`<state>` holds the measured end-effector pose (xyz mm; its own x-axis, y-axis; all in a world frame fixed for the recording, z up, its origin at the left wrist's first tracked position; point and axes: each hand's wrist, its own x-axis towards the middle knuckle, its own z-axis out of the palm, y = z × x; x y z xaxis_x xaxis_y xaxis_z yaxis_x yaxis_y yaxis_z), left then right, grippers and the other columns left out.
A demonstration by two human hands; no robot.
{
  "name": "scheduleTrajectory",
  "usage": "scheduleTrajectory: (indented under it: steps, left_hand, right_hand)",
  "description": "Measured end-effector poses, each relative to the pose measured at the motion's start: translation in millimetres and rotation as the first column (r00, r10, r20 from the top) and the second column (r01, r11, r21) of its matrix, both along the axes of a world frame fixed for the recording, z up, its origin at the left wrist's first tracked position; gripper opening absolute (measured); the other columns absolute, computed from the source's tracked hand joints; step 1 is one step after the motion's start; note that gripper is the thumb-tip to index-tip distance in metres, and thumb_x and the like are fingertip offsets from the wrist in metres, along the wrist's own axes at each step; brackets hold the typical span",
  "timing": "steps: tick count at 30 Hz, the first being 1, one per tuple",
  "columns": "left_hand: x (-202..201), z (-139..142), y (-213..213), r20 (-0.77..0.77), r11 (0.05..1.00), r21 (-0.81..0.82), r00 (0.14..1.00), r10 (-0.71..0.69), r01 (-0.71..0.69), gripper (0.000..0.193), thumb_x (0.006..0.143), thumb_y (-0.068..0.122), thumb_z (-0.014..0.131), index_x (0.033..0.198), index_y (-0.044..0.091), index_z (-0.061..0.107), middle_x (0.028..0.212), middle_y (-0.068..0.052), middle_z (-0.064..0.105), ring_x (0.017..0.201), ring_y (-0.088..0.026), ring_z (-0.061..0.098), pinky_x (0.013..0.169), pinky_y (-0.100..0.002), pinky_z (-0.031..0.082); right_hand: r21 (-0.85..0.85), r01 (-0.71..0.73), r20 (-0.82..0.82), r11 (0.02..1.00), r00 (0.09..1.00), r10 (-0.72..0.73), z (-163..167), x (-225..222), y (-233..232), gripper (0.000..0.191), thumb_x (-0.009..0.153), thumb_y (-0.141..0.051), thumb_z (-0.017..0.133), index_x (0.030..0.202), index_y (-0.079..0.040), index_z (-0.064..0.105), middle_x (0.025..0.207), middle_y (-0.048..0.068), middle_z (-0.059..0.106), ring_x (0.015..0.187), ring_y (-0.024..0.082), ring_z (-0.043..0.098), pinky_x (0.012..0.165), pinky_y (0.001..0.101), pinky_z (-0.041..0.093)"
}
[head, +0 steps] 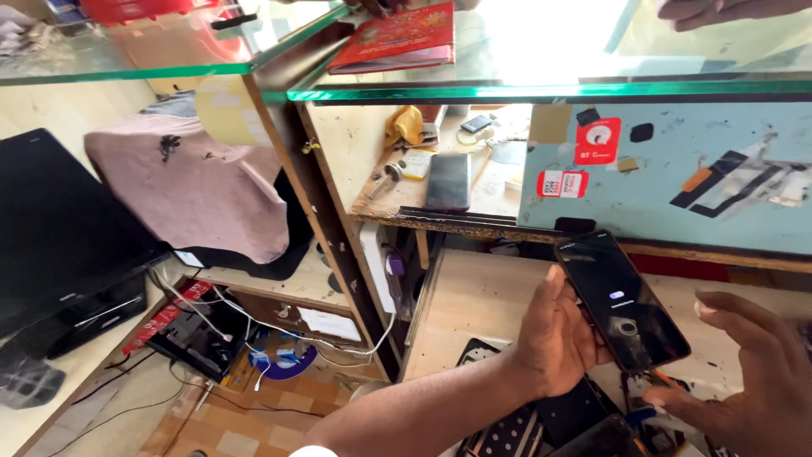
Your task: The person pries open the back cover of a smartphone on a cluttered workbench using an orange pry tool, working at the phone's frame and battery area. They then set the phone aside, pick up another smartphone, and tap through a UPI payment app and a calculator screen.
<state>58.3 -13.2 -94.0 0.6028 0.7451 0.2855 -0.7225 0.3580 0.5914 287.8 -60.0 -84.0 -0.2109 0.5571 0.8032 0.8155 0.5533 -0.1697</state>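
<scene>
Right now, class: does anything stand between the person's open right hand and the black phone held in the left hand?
Nothing visible does. The right hand hovers open just right of the black phone, which the left hand grips; only bare air lies between.

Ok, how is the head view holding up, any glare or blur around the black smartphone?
Head view: strong daylight glare washes out the green-edged glass countertop; the black smartphone in the left hand is sharp with faint reflections; the right hand is slightly motion-blurred; edges bow from the wide lens.

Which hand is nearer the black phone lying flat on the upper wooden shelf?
Left. The left hand is below that shelf phone, holding another phone; the right hand is farther right.
</scene>
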Motion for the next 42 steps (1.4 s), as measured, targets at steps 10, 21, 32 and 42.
scheduleTrajectory:
  steps: [10, 21, 32, 42]
  left_hand:
    - [-0.6, -1.3, 0.7, -0.037, 1.0, 0.027, 0.999, 0.014, -0.012, 0.083, 0.108, 0.081, 0.036, 0.155, 0.012, 0.04, 0.138, -0.008, 0.06, 0.123, -0.024, 0.061, 0.108, -0.044, 0.049]
    - [-1.8, 8.7, -2.9, -0.079, 0.997, 0.051, 0.995, 0.068, -0.064, 0.09, 0.103, 0.08, 0.037, 0.165, 0.014, 0.03, 0.148, -0.008, 0.051, 0.134, -0.025, 0.056, 0.113, -0.048, 0.046]
    - [-4.0, 13.3, -6.3, -0.07, 0.996, 0.081, 0.997, 0.042, -0.037, 0.091, 0.104, 0.08, 0.037, 0.165, 0.013, 0.029, 0.15, -0.012, 0.049, 0.136, -0.027, 0.055, 0.114, -0.049, 0.046]
    - [-3.4, 7.1, -4.3, -0.075, 0.999, 0.044, 0.997, 0.019, -0.015, 0.087, 0.104, 0.082, 0.039, 0.156, 0.012, 0.041, 0.142, -0.011, 0.057, 0.128, -0.025, 0.058, 0.109, -0.045, 0.048]
  right_hand:
    - [0.009, 0.027, 0.145, 1.0, 0.989, -0.028, 9.3, 1.0, -11.1, 0.107, 0.041, -0.061, 0.085, 0.124, -0.001, 0.057, 0.125, 0.018, 0.067, 0.128, 0.038, 0.062, 0.11, 0.0542, 0.048]
    - [-0.033, 0.005, 0.089, 0.999, 0.996, -0.002, -7.2, 11.6, -4.8, 0.099, 0.043, -0.063, 0.087, 0.121, -0.007, 0.061, 0.103, 0.005, 0.077, 0.122, 0.028, 0.066, 0.109, 0.05, 0.048]
    - [-0.192, 0.224, 0.225, 0.955, 0.958, -0.18, -10.5, 16.7, -5.2, 0.123, 0.032, -0.079, 0.083, 0.129, -0.009, 0.059, 0.132, 0.019, 0.062, 0.132, 0.035, 0.057, 0.115, 0.0514, 0.041]
    - [-0.282, 0.039, 0.315, 0.959, 0.947, 0.054, -16.0, 11.2, 5.4, 0.137, 0.045, -0.084, 0.078, 0.157, -0.014, 0.04, 0.153, 0.022, 0.045, 0.147, 0.041, 0.035, 0.114, 0.0553, 0.032]
